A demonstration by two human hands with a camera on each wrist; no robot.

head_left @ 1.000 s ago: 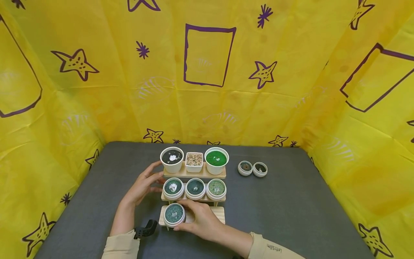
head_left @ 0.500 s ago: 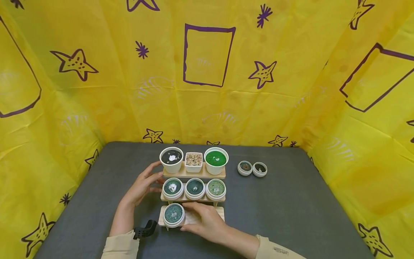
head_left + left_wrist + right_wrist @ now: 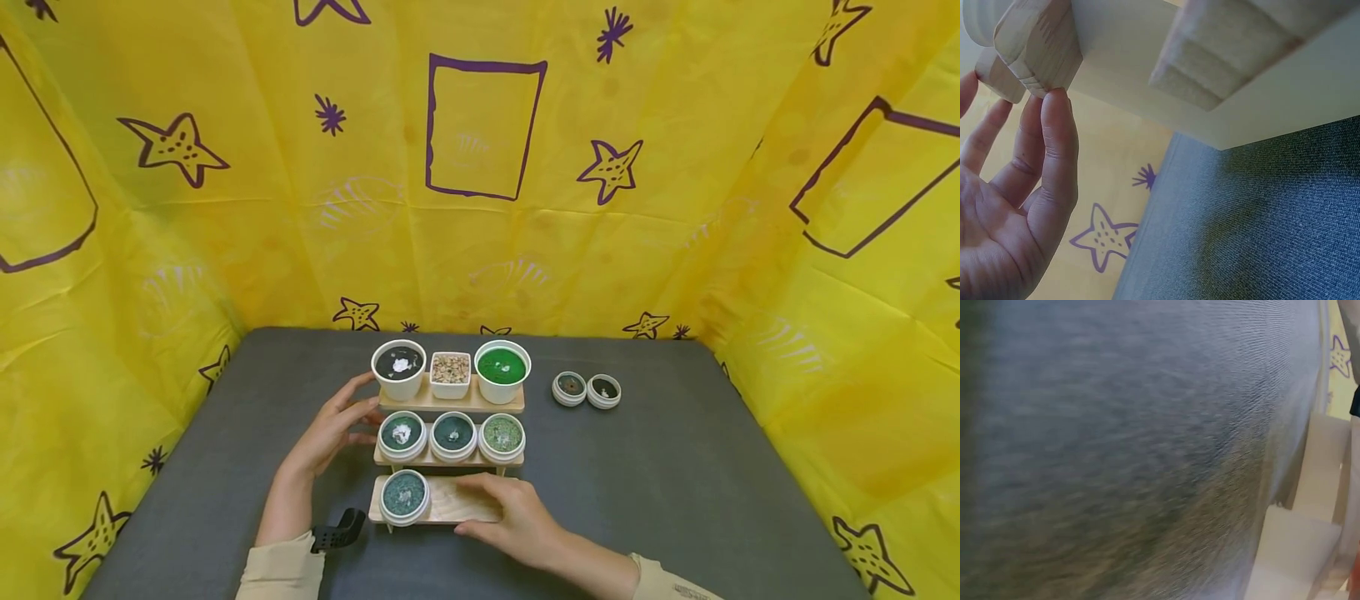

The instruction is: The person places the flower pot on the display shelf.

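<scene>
A three-tier wooden stand holds several tubs. On its lowest shelf, at the left, sits a round white jar with speckled teal contents. My right hand is over the right part of that shelf, thumb and fingers apart, holding nothing and clear of the jar. My left hand is at the stand's left side. In the left wrist view its fingertips touch the end of a wooden shelf. The right hand's fingers cannot be seen in the right wrist view.
The middle shelf carries three round jars, including a light green one. On top stand a black-filled cup, a square tub of mixed grains and a green-filled cup. Two small jars sit right on the grey table.
My right hand has let go of the teal jar and moved right, away from it. The jar stays at the shelf's left end. My left hand has not moved.
</scene>
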